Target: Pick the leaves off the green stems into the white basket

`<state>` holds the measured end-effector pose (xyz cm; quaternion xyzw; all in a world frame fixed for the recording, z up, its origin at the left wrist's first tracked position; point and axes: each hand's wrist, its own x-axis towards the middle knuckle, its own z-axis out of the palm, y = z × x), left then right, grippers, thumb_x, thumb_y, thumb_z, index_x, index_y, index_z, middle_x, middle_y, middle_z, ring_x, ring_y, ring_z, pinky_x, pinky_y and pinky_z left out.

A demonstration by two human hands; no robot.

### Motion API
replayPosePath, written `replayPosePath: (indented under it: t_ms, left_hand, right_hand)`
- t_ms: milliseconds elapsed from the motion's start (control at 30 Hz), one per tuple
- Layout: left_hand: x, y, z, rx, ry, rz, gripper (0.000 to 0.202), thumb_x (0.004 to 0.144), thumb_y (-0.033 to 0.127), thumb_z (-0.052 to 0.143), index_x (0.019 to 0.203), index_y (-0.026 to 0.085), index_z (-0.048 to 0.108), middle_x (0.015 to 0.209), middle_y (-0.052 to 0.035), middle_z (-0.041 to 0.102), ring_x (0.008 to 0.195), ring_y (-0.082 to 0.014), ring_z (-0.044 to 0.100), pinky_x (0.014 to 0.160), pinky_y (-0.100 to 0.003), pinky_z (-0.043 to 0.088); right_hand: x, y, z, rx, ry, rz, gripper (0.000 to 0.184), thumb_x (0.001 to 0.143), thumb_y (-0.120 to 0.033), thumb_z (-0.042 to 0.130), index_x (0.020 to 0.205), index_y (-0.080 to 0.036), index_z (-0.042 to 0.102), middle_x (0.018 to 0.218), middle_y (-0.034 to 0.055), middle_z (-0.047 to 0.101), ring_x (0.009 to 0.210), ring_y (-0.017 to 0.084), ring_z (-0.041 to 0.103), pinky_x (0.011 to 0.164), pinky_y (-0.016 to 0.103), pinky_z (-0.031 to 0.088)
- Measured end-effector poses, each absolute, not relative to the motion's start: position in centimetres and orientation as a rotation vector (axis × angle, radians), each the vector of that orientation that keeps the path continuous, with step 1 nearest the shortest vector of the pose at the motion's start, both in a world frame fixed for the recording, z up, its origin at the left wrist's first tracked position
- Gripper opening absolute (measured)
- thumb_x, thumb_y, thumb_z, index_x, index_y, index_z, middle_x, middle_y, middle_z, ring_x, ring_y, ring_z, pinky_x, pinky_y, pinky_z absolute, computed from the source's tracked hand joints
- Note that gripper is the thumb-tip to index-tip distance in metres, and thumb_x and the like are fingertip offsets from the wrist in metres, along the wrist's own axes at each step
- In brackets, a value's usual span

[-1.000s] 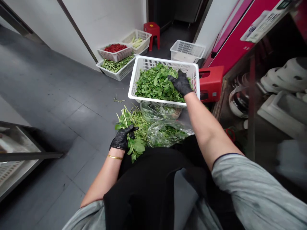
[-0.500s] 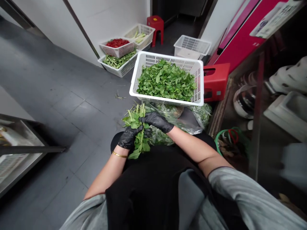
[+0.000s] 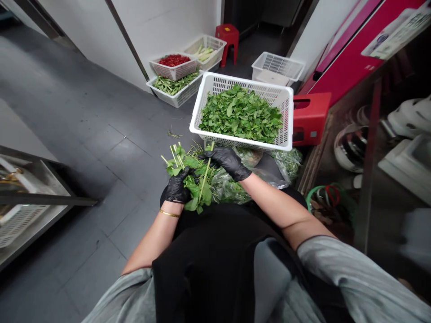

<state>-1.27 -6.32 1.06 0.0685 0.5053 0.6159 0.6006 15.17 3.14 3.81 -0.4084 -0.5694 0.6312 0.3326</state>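
Both hands wear black gloves. My left hand [image 3: 178,186] is closed round a bunch of leafy green stems [image 3: 175,163], their pale cut ends pointing up and away from me. Pinched in the fingers of my right hand [image 3: 230,162] is a single leafy stem [image 3: 205,177], held upright with its leaves hanging toward my lap. Just beyond the hands stands a white slotted basket [image 3: 242,142], holding a heap of loose green leaves [image 3: 239,112]. Under and beside my right hand lies a clear plastic bag [image 3: 232,186] of more greens.
Behind, to the left, white baskets hold red chillies [image 3: 174,60], green pods [image 3: 173,84] and pale stalks [image 3: 204,54]. A red stool [image 3: 229,40] stands at the back, another red stool [image 3: 314,116] right of the basket. Metal shelving flanks both sides; stem scraps [image 3: 174,134] lie on the floor.
My hands have moved apart. The right hand has drawn one stem away from the bunch, which stays in the left hand and now leans left. The whole view has shifted slightly.
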Motion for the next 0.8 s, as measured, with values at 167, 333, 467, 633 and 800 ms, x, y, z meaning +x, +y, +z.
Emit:
replayPosePath:
  t_ms: [167,333,467,633,800]
  left_hand:
    - [-3.8,-6.9,1.0,0.291,1.109,1.417,0.031,0.067,0.027,0.094,0.074,0.013,0.067,0.045,0.0102,0.042,0.036,-0.0030,0.031,0.036,-0.017,0.026]
    - [-2.1,-8.6,1.1,0.644,1.269,1.306,0.052,0.052,0.025,0.102,0.098,0.017,0.077,0.071,0.0012,0.071,0.058,-0.0117,0.060,0.057,-0.024,0.049]
    - [-0.6,-8.4,1.6,0.581,1.237,1.250,0.051,0.046,0.023,0.102,0.092,0.015,0.079,0.067,-0.0002,0.070,0.059,-0.0130,0.060,0.056,-0.024,0.050]
    - [-1.9,-7.6,2.1,0.306,1.167,0.974,0.031,0.054,0.015,0.094,0.055,0.012,0.064,0.039,0.0099,0.035,0.034,-0.0017,0.027,0.033,-0.016,0.023]
    - [-2.6,-7.5,2.4,0.271,1.091,0.969,0.012,0.068,0.014,0.083,0.067,0.007,0.073,0.038,0.0107,0.031,0.033,-0.0016,0.023,0.032,-0.014,0.021]
  right_hand:
    - [16.9,4.1,3.4,-1.146,-1.249,1.667,0.043,0.082,-0.056,0.078,0.071,-0.014,0.074,0.077,0.0076,0.079,0.048,0.008,0.057,0.042,0.018,0.046]
    - [15.8,4.6,2.7,-1.121,-1.100,1.656,0.039,0.083,-0.052,0.077,0.076,-0.015,0.072,0.077,0.0067,0.079,0.046,0.007,0.054,0.042,0.019,0.048]
    - [15.0,3.6,3.1,-1.056,-1.194,1.657,0.040,0.079,-0.055,0.079,0.081,-0.015,0.073,0.078,0.0037,0.077,0.047,0.007,0.054,0.040,0.018,0.041]
    - [17.3,3.9,4.1,-0.875,-1.736,1.921,0.040,0.067,-0.048,0.090,0.067,-0.015,0.067,0.059,-0.0018,0.066,0.048,0.008,0.055,0.045,0.019,0.040]
    - [20.9,5.9,4.9,-0.953,-1.562,1.671,0.041,0.082,-0.054,0.075,0.076,-0.014,0.074,0.068,0.0037,0.074,0.048,0.007,0.053,0.044,0.020,0.035]
